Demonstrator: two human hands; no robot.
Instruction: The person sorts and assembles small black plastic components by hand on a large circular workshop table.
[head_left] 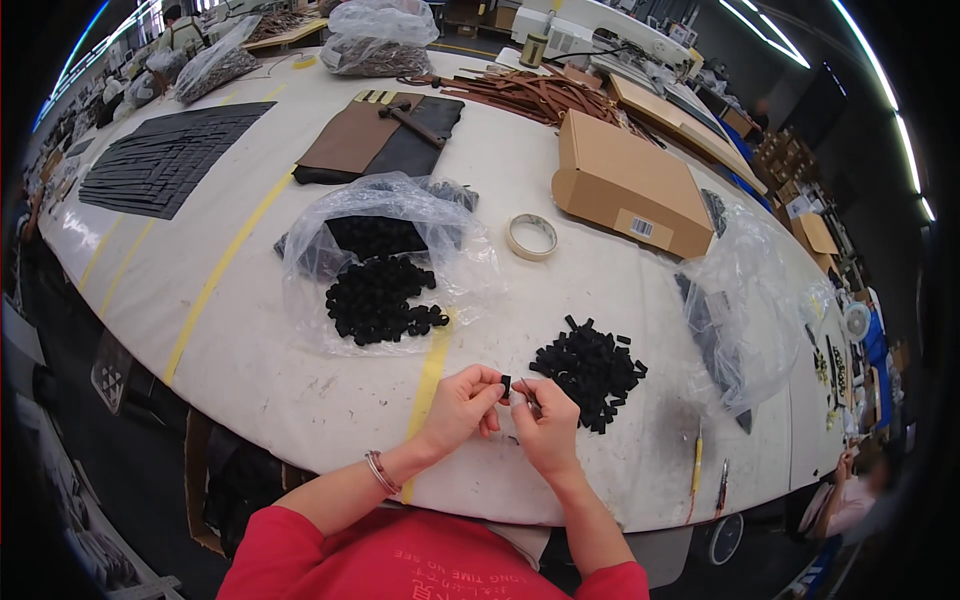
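Note:
Near the table's front edge, my left hand (pixel 462 408) pinches a small black piece (pixel 505 385), perhaps a short loop of strap. My right hand (pixel 546 425) is closed right beside that piece. Something thin shows between its fingers, too small to name. Just right of it lies a loose pile of short black pieces (pixel 590 368). Farther off to the left, rounder black loops (pixel 378 298) spill from the mouth of a clear plastic bag (pixel 455 235).
A tape roll (pixel 531 238) and a cardboard box (pixel 640 190) lie beyond the piles. Clear plastic (pixel 755 310) is on the right, near two thin pen-like tools, one yellow (pixel 697 462). Black strips (pixel 170 155), brown leather (pixel 360 140) with a hammer (pixel 412 125), and brown straps (pixel 540 95) lie farther back.

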